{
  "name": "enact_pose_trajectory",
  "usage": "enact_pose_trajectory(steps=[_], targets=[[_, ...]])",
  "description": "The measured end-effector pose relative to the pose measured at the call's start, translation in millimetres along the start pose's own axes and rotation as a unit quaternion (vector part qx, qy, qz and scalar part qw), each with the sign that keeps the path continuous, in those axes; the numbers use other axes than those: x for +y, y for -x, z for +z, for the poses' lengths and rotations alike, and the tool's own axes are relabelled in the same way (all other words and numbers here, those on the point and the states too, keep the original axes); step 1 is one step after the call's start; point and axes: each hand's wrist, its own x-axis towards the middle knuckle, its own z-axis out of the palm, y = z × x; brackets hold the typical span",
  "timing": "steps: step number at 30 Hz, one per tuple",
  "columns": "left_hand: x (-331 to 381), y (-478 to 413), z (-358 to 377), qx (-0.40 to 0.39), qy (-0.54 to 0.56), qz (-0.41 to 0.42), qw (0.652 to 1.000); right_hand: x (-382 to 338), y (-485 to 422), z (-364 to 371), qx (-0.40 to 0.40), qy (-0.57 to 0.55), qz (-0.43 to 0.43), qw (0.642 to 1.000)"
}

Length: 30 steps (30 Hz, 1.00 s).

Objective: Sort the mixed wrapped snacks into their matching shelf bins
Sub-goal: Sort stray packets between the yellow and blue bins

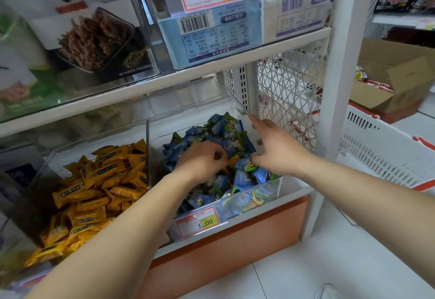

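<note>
Two clear plastic bins stand side by side on the bottom shelf. The left bin [47, 157] holds several yellow wrapped snacks [94, 195]. The right bin [270, 188] is full of blue and green wrapped snacks [226, 131]. Both hands are inside the right bin. My left hand [202, 160] is curled over the blue pile with its fingers closed; a bit of yellow wrapper [233, 161] shows just beside its fingertips, and I cannot tell if it is held. My right hand [275, 145] rests on the pile with fingers spread, the thumb touching a blue snack.
A price tag reading 1.00 [200, 223] hangs on the right bin's front. The shelf above [164, 80] carries boxed goods and a 2.00 tag. A white upright post [339, 63] and lattice panel bound the right side. A white basket [386, 148] and an open cardboard box [395, 80] stand on the floor.
</note>
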Motion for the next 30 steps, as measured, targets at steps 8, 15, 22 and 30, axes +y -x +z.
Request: enact_pose_trajectory(steps=[8, 15, 22, 30], targets=[[-0.2, 13.3, -15.9, 0.013, 0.170, 0.003, 0.985, -3.9, 1.9, -2.4, 0.025, 0.077, -0.015, 0.997], [15.5, -2.4, 11.9, 0.002, 0.072, 0.001, 0.997, -4.6, 3.5, -3.9, -0.001, 0.048, 0.000, 0.999], [23.5, -12.8, 19.6, 0.055, -0.004, 0.025, 0.998, -4.9, 1.9, -4.2, -0.004, 0.030, -0.001, 1.000], [22.7, 9.2, -23.5, 0.144, 0.188, 0.020, 0.971, -21.0, 4.8, -23.5, 0.122, 0.062, -0.061, 0.989]])
